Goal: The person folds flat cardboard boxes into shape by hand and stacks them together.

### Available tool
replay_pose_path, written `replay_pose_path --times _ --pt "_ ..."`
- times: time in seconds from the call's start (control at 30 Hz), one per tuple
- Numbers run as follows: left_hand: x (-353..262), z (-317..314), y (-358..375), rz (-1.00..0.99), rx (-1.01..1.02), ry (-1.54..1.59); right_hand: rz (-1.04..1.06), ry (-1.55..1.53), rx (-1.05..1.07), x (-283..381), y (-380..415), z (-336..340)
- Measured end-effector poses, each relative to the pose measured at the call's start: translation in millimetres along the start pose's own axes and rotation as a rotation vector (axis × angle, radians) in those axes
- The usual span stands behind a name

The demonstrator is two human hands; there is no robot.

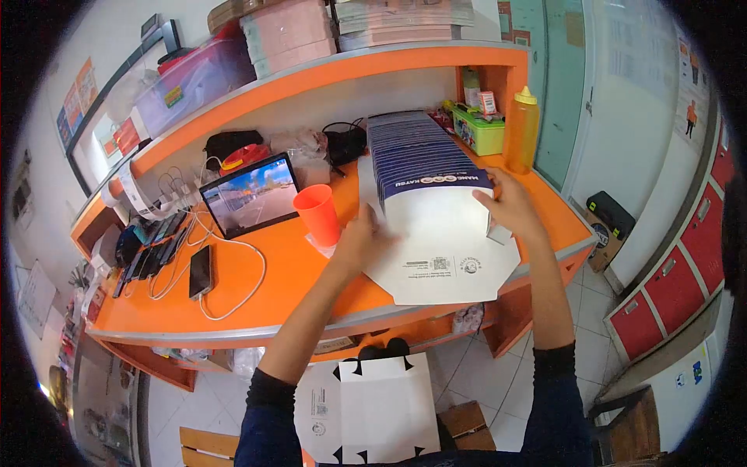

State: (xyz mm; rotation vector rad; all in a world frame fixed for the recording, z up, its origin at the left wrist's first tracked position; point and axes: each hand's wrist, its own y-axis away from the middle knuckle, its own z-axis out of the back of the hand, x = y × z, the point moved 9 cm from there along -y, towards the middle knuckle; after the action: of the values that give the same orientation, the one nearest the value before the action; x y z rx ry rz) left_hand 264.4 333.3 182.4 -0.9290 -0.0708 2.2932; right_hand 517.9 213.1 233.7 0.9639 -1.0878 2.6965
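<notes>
While my half-open right hand (507,208) touches the front katsu box (436,218), my left hand (361,243) curled and blurred at its other side, grip unclear, orange desk (241,288) beneath, pale tiled floor (498,370) below.

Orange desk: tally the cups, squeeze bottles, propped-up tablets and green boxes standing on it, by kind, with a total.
Red-orange cup: 1
Yellow squeeze bottle: 1
Propped-up tablet: 1
Green box: 1
Total: 4
</notes>
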Motion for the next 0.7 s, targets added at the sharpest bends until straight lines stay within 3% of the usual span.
replay_pose_path --times 0.03,0.1,0.13,0.2,0.4,0.7 --pt "1 2 0 0.011 0.013 0.034 -0.072 -0.129 0.050 0 3 1" --pt "-13 11 -1 -0.164 -0.077 0.118 -0.223 -0.383 0.153 -1 13 1" --pt "-20 15 0 -0.253 -0.118 0.162 -0.204 -0.423 0.172 -3 13 0" --pt "-23 12 -11 -0.332 -0.008 0.248 -0.168 -0.495 0.208 -5 14 0" --pt "-22 12 -22 -0.414 0.084 0.332 -0.203 -0.481 0.365 -7 14 -2" --pt "-16 11 -28 -0.413 0.122 0.442 -0.296 -0.317 0.404 -10 9 -7"
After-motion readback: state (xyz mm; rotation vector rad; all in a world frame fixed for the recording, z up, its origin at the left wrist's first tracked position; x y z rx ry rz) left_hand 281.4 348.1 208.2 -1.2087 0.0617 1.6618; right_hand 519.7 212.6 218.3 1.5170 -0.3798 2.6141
